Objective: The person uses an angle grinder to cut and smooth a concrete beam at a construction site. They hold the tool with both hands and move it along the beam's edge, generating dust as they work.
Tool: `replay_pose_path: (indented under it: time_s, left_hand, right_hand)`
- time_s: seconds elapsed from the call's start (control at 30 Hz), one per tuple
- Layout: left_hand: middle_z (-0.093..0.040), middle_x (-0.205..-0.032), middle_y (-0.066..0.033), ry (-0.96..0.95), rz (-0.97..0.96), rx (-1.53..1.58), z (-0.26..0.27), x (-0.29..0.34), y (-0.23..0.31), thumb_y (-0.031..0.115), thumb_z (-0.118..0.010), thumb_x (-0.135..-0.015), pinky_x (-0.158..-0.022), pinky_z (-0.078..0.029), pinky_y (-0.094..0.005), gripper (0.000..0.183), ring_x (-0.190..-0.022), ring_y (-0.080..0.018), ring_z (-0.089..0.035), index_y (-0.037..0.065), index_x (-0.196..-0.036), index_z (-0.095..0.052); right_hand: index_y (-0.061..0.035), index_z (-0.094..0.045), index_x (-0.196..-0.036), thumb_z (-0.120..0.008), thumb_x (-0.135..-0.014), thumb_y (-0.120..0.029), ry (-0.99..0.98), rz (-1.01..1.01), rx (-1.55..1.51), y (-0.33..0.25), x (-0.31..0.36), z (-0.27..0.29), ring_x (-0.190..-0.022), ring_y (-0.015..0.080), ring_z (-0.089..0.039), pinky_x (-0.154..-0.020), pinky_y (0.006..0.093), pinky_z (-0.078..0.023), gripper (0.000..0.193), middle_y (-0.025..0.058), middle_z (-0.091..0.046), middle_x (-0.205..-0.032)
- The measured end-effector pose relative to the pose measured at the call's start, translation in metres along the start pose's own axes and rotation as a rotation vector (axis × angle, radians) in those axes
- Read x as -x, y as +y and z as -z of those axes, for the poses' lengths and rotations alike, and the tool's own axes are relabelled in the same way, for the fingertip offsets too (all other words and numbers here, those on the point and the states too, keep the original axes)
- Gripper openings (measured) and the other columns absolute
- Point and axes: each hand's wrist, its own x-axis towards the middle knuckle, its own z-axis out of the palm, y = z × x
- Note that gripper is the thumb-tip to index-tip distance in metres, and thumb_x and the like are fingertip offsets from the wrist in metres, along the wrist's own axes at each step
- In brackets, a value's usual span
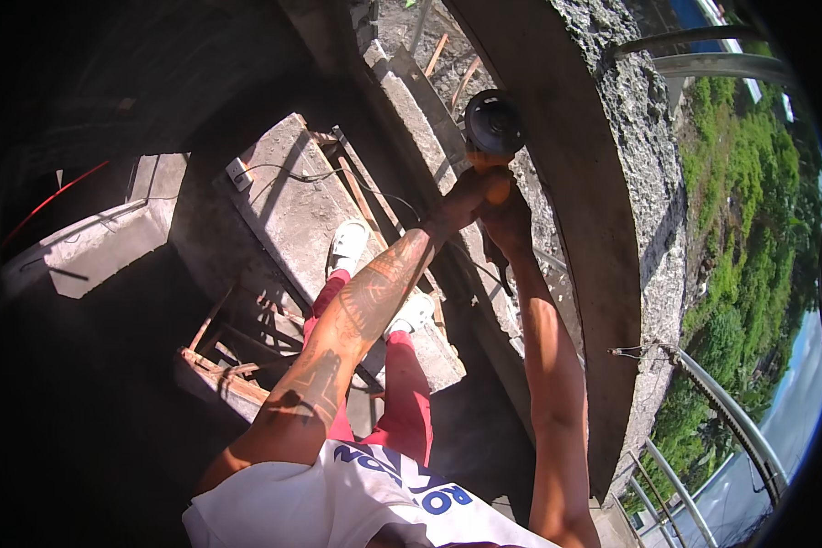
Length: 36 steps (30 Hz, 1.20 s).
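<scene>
Both my hands are closed around an angle grinder (495, 124) with a dark round disc end and an orange part near the grip. My left hand (463, 197) wraps it just below the disc end, on the left side. Close beside it, my right hand (510, 222) grips the body, and a dark cord end hangs below that hand. The disc end points away from me, next to a smooth grey concrete edge (580, 183). From this angle I cannot tell whether the disc touches the concrete. Fingers and shadow hide most of the tool's body.
My white shoes (347, 245) stand on a dusty raised platform (288, 196). A white socket box (239, 173) with a dark cable lies at its left edge. Rough concrete (644, 173) runs along the right, with metal pipes (731, 420) and greenery beyond. Wooden framing (224, 374) is lower left.
</scene>
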Motion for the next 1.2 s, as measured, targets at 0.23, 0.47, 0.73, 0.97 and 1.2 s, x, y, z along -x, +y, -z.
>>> replay_pose_path:
  time_s: [0.23, 0.47, 0.73, 0.97, 1.2]
  left_hand:
    - [-0.066, -0.106, -0.0061, 0.061, 0.06, -0.025, -0.012, 0.005, -0.001, 0.021, -0.071, -0.093, -0.082, -0.059, -0.0312, 0.033, -0.095, -0.0169, -0.068, 0.003, -0.117, -0.058]
    - [-0.067, -0.107, -0.0063, 0.088, 0.134, -0.097, -0.012, 0.004, -0.002, 0.027, -0.072, -0.093, -0.082, -0.059, -0.0312, 0.037, -0.097, -0.0175, -0.068, 0.004, -0.119, -0.059]
    - [-0.067, -0.109, -0.0066, 0.033, 0.101, -0.081, -0.004, 0.003, -0.002, 0.028, -0.071, -0.094, -0.082, -0.059, -0.0322, 0.037, -0.097, -0.0178, -0.068, 0.004, -0.12, -0.059]
    - [-0.067, -0.109, -0.0058, 0.016, 0.027, -0.006, 0.011, 0.002, 0.013, 0.028, -0.072, -0.094, -0.081, -0.059, -0.0336, 0.038, -0.097, -0.0166, -0.068, 0.005, -0.121, -0.058]
    - [-0.067, -0.111, -0.0057, -0.013, 0.051, -0.008, 0.015, -0.011, 0.033, 0.028, -0.071, -0.095, -0.085, -0.059, -0.0325, 0.038, -0.099, -0.0167, -0.068, 0.005, -0.122, -0.058]
  right_hand:
    - [-0.0076, -0.059, -0.124, -0.081, -0.075, -0.032, 0.038, 0.007, -0.013, 0.014, 0.005, -0.002, -0.104, 0.0286, -0.069, -0.088, 0.0404, -0.054, 0.059, 0.0137, -0.07, -0.111]
    - [-0.007, -0.059, -0.122, -0.082, -0.076, -0.032, 0.054, -0.042, -0.044, 0.02, 0.006, -0.005, -0.104, 0.0272, -0.07, -0.088, 0.0397, -0.054, 0.057, 0.013, -0.071, -0.11]
    - [-0.0071, -0.058, -0.124, -0.081, -0.077, -0.031, 0.063, -0.045, 0.005, 0.01, 0.01, -0.007, -0.107, 0.0282, -0.069, -0.09, 0.0406, -0.054, 0.057, 0.0131, -0.07, -0.113]
    - [-0.0093, -0.056, -0.132, -0.081, -0.075, -0.033, 0.023, 0.023, -0.01, -0.011, -0.002, -0.011, -0.111, 0.0297, -0.068, -0.092, 0.0407, -0.053, 0.067, 0.0145, -0.069, -0.117]
    - [-0.0088, -0.054, -0.127, -0.079, -0.071, -0.031, 0.033, 0.047, -0.041, -0.029, -0.02, -0.012, -0.109, 0.0377, -0.067, -0.091, 0.0452, -0.054, 0.065, 0.0192, -0.068, -0.116]
